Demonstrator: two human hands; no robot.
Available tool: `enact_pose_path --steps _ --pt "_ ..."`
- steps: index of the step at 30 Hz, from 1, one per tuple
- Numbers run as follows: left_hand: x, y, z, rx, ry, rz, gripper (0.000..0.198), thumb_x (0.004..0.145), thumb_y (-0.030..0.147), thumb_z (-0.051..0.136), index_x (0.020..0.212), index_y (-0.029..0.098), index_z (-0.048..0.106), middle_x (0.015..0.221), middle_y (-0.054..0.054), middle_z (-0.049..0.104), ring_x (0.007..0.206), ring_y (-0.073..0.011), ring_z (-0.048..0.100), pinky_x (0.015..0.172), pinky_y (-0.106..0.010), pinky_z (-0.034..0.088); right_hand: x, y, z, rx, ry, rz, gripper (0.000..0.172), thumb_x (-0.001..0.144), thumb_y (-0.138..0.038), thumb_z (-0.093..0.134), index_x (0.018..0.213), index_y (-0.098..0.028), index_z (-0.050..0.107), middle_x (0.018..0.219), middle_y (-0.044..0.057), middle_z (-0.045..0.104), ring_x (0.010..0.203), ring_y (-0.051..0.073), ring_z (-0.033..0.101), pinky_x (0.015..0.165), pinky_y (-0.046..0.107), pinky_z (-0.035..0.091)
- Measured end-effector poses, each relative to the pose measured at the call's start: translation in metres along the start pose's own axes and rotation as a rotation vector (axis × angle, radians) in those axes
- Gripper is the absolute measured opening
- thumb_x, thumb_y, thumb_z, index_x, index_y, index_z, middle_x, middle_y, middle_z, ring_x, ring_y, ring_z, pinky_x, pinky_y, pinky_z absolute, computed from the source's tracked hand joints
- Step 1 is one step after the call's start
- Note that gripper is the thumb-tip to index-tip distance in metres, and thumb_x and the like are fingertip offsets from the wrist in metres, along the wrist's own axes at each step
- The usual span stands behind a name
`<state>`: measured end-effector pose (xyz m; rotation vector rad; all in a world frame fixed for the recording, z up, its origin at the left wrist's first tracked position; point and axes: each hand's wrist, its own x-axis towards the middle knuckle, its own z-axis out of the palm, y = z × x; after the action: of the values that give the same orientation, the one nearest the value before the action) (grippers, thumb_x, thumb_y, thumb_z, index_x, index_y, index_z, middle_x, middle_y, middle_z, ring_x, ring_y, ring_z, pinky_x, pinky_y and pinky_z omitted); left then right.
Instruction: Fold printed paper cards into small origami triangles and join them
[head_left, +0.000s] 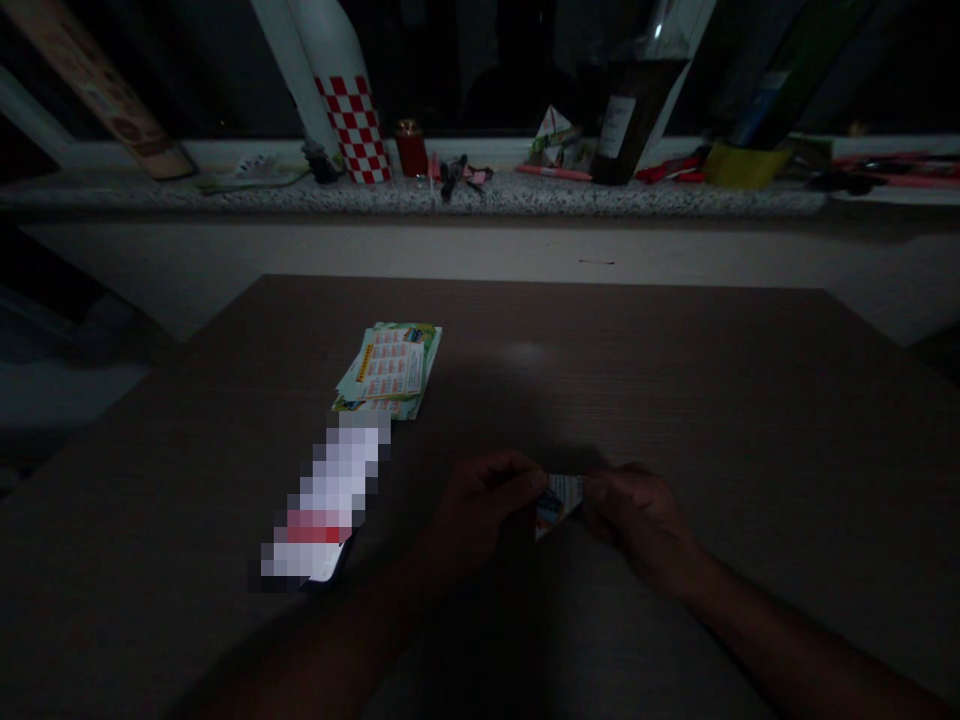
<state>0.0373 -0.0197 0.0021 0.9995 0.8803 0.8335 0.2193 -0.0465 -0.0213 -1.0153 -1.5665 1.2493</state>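
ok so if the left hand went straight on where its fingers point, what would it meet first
Beyond the small printed paper at its fingertips, the left hand would probably meet the right hand first, though depth is hard to judge here.

My left fingers and right fingers hide edges of the printed paper. Left of them, the phone shows only blurred blocks; farther ahead, text on the cards is too small. Well beyond my fingers, the checkered bottle is cut off on top.
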Motion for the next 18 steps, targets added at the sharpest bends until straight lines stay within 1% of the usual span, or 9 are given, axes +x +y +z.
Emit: enact_pose_path --steps 3,9,14,18 --pt "-0.0003 0.0005 0.001 -0.004 0.012 -0.013 0.017 0.071 0.03 0.07 0.066 0.015 0.066 0.062 0.0 0.059 0.059 -0.011 0.051 0.056 -0.022 0.039 -0.0003 0.0009 -0.0009 0.004 -0.008 0.028 0.046 0.096 -0.043 0.038 0.056 -0.019 0.04 0.05 -0.005 0.032 0.045 0.009 0.028 0.044 0.024 0.022" --pt "-0.0009 0.0011 0.0015 -0.026 0.01 -0.018 0.015 0.07 0.028 0.07 0.066 0.015 0.066 0.061 0.001 0.059 0.059 -0.0105 0.051 0.058 -0.022 0.039 -0.0006 -0.0008 -0.0014 -0.009 -0.001 -0.008 0.045 0.094 -0.044 0.04 0.056 -0.02 0.042 0.051 -0.005 0.032 0.044 0.009 0.028 0.043 0.024 0.022" --pt "-0.002 0.0016 0.0008 0.062 -0.008 -0.037 0.016 0.072 0.028 0.068 0.063 0.015 0.065 0.061 0.002 0.058 0.06 -0.0108 0.051 0.06 -0.023 0.039 0.0013 -0.0012 0.001 0.072 0.046 0.054 0.051 0.091 -0.05 0.042 0.05 -0.02 0.04 0.046 -0.005 0.033 0.043 0.009 0.028 0.042 0.024 0.023" --pt "-0.0004 -0.0001 0.0 0.109 0.004 -0.038 0.018 0.073 0.03 0.066 0.064 0.015 0.063 0.058 0.002 0.057 0.056 -0.0107 0.05 0.057 -0.023 0.038 0.0057 0.002 0.0009 0.171 0.055 0.1 0.047 0.09 -0.05 0.047 0.055 -0.019 0.043 0.048 -0.005 0.036 0.043 0.009 0.03 0.042 0.023 0.025"
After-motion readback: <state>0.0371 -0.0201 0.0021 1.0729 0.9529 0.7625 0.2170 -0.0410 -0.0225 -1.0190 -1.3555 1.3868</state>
